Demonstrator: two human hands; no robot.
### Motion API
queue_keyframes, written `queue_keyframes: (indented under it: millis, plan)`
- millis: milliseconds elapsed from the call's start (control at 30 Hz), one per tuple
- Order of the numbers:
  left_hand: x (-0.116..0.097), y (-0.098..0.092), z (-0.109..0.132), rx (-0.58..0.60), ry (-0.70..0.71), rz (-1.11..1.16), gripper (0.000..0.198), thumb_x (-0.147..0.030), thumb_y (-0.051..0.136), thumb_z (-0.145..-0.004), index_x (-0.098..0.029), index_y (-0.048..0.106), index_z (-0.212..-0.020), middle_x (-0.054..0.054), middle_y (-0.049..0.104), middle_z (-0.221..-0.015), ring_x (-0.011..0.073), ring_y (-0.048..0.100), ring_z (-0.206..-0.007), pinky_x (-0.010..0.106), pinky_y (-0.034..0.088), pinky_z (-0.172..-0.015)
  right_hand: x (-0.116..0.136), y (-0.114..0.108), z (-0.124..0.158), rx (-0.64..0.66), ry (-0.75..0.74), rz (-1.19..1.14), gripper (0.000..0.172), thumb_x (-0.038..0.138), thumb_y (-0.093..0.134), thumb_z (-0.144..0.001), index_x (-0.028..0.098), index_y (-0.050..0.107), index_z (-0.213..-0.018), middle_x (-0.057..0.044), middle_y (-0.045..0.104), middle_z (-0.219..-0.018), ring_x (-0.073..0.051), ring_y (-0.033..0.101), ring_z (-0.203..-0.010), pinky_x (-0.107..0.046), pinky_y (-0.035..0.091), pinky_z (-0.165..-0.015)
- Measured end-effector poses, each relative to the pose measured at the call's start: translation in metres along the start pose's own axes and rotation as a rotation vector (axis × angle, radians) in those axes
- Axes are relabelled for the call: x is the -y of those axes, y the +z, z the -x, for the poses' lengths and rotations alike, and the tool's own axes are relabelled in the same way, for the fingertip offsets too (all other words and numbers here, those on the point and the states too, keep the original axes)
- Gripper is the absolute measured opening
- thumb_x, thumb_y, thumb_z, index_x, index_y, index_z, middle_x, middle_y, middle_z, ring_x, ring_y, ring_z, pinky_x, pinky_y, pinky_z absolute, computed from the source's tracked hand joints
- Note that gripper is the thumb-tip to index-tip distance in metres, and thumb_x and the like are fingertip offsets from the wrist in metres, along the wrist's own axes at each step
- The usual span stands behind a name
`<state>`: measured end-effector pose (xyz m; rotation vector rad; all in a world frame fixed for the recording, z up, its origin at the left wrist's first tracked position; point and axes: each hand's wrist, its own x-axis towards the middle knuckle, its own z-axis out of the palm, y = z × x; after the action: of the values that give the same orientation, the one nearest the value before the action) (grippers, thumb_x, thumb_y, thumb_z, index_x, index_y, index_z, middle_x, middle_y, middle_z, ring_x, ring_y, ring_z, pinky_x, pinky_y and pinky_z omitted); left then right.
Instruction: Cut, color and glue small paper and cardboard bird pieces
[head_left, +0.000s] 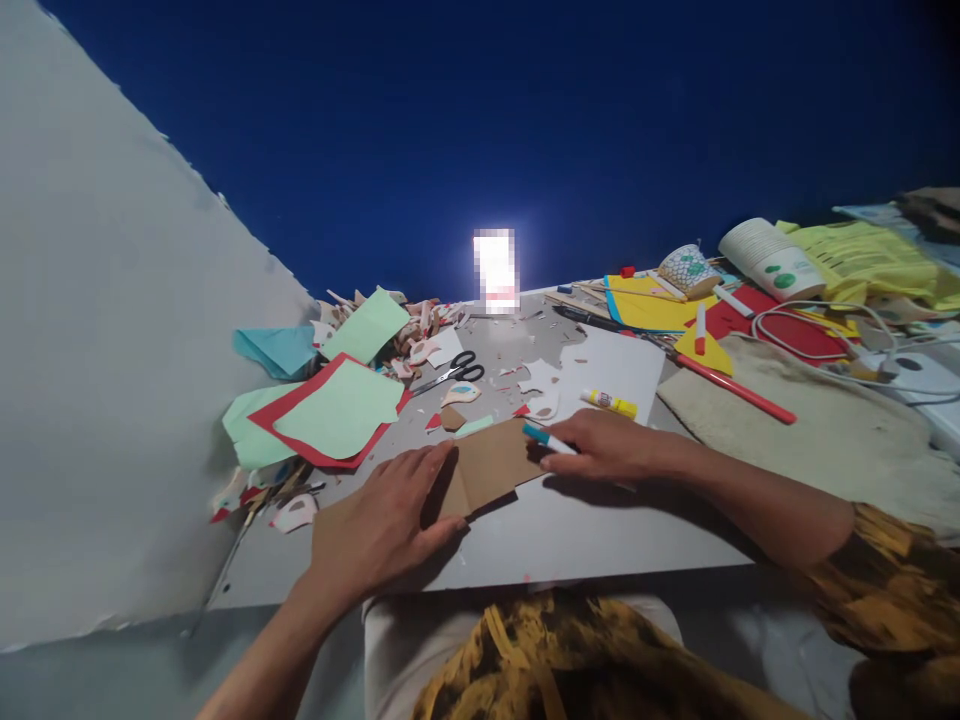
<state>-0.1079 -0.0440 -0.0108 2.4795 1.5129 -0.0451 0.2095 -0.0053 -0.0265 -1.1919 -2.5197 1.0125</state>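
A brown piece of cardboard (491, 460) with a crease lies near the table's front edge. My left hand (382, 515) rests on its left part, fingers stretched out and thumb apart, hiding some of it. In my right hand (600, 445) is a white marker (551, 440) with a teal end pointing left, held over the cardboard's right end. Just beyond that hand a yellow glue stick (611, 403) lies on white paper (615, 360). Black-handled scissors (454, 371) and a bird-shaped cutout (460, 393) lie behind the cardboard.
Green paper (341, 410) over red paper and a heap of cutouts crowd the left, beside a pale wall. At right are a red pen-like stick (739, 388), a grey cloth (795, 420), stacked paper cups (772, 260) and a white cable (810, 310). A bright pixelated patch stands at the back.
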Motion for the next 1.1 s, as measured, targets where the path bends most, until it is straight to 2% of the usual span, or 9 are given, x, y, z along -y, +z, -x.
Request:
queue_keyframes:
  millis: [100, 200, 433, 600, 667, 867, 1100]
  plan:
    - [-0.006, -0.005, -0.01, 0.012, 0.052, -0.02, 0.067, -0.046, 0.063, -0.089, -0.023, 0.05, -0.15, 0.015, 0.055, -0.152, 0.0362, 0.05, -0.137, 0.054, 0.04, -0.114, 0.009, 0.004, 0.004, 0.151, -0.045, 0.19, 0.042, 0.044, 0.053, -0.098, 0.022, 0.069, -0.13, -0.012, 0.077, -0.099, -0.027, 0.069, -0.085, -0.03, 0.038, -0.069]
    - [-0.011, -0.006, -0.02, 0.059, 0.092, -0.057, 0.062, -0.042, 0.063, -0.088, -0.021, 0.054, -0.146, 0.016, 0.053, -0.152, 0.0375, 0.048, -0.139, 0.055, 0.04, -0.114, 0.014, 0.005, 0.007, 0.205, -0.067, 0.256, 0.044, 0.045, 0.052, -0.099, 0.027, 0.066, -0.136, -0.012, 0.078, -0.098, -0.028, 0.071, -0.085, -0.031, 0.038, -0.069]
    - [-0.017, -0.001, -0.019, 0.104, 0.083, -0.092, 0.057, -0.042, 0.061, -0.089, -0.023, 0.056, -0.142, 0.018, 0.054, -0.15, 0.0394, 0.051, -0.135, 0.058, 0.042, -0.109, 0.013, 0.006, 0.009, 0.215, -0.069, 0.25, 0.048, 0.044, 0.055, -0.098, 0.028, 0.062, -0.143, -0.012, 0.078, -0.098, -0.028, 0.071, -0.085, -0.03, 0.038, -0.069]
    - [-0.019, 0.0, -0.018, 0.11, 0.08, -0.083, 0.054, -0.04, 0.059, -0.089, -0.023, 0.057, -0.14, 0.016, 0.055, -0.149, 0.0383, 0.051, -0.134, 0.055, 0.042, -0.109, 0.006, 0.001, 0.009, 0.189, -0.082, 0.172, 0.035, 0.045, 0.054, -0.098, 0.023, 0.072, -0.119, -0.01, 0.077, -0.097, -0.024, 0.068, -0.082, -0.028, 0.035, -0.066]
    - [-0.02, 0.0, -0.018, 0.112, 0.085, -0.094, 0.054, -0.04, 0.059, -0.09, -0.022, 0.056, -0.14, 0.017, 0.055, -0.148, 0.0381, 0.051, -0.133, 0.055, 0.042, -0.108, 0.005, -0.001, 0.01, 0.194, -0.08, 0.194, 0.032, 0.043, 0.054, -0.098, 0.022, 0.073, -0.114, -0.01, 0.077, -0.095, -0.025, 0.068, -0.082, -0.029, 0.034, -0.066]
    - [-0.029, -0.007, -0.021, 0.148, 0.072, -0.11, 0.052, -0.04, 0.058, -0.09, -0.024, 0.055, -0.139, 0.015, 0.055, -0.147, 0.0374, 0.051, -0.131, 0.055, 0.042, -0.106, 0.013, -0.002, 0.016, 0.23, -0.051, 0.307, 0.041, 0.039, 0.056, -0.097, 0.025, 0.065, -0.135, -0.012, 0.078, -0.096, -0.028, 0.071, -0.083, -0.031, 0.035, -0.067]
    - [-0.042, -0.013, -0.026, 0.202, 0.063, -0.15, 0.047, -0.038, 0.057, -0.091, -0.025, 0.056, -0.136, 0.014, 0.059, -0.136, 0.0365, 0.053, -0.124, 0.053, 0.043, -0.102, 0.015, -0.002, 0.015, 0.242, -0.037, 0.305, 0.045, 0.039, 0.057, -0.096, 0.028, 0.063, -0.139, -0.013, 0.078, -0.098, -0.03, 0.072, -0.086, -0.032, 0.037, -0.068]
